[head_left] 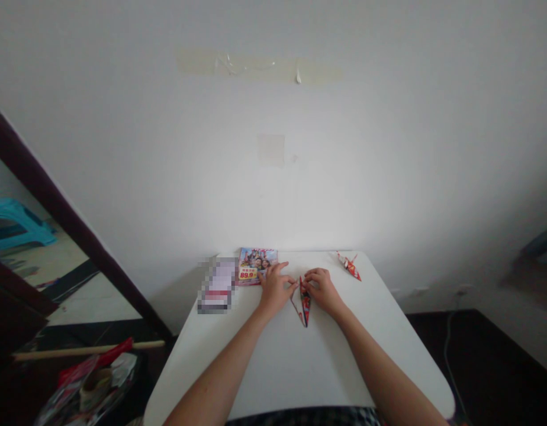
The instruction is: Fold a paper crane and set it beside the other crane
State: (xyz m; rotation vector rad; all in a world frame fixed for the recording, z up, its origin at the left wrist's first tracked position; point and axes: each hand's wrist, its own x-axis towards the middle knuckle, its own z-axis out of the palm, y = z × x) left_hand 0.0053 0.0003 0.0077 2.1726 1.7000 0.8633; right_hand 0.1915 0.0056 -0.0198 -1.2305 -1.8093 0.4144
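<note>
A narrow folded piece of printed paper (305,307), red and dark with a pale edge, lies on the white table between my hands, its pointed end towards me. My left hand (274,289) pinches the upper left part with thumb and index finger, while its other fingers spread out over the flyer's corner. From the right, my right hand (323,290) closes its curled fingers on the upper part of the same paper. A folded red-and-white paper crane (350,266) rests near the back right corner.
A colourful flyer (251,258) lies at the table's back edge, beside a pixelated phone-like object (218,287) on the left. The wall (273,207) stands behind the table (273,378). On the floor at left is a bin (100,384) of rubbish, near a leaning mirror.
</note>
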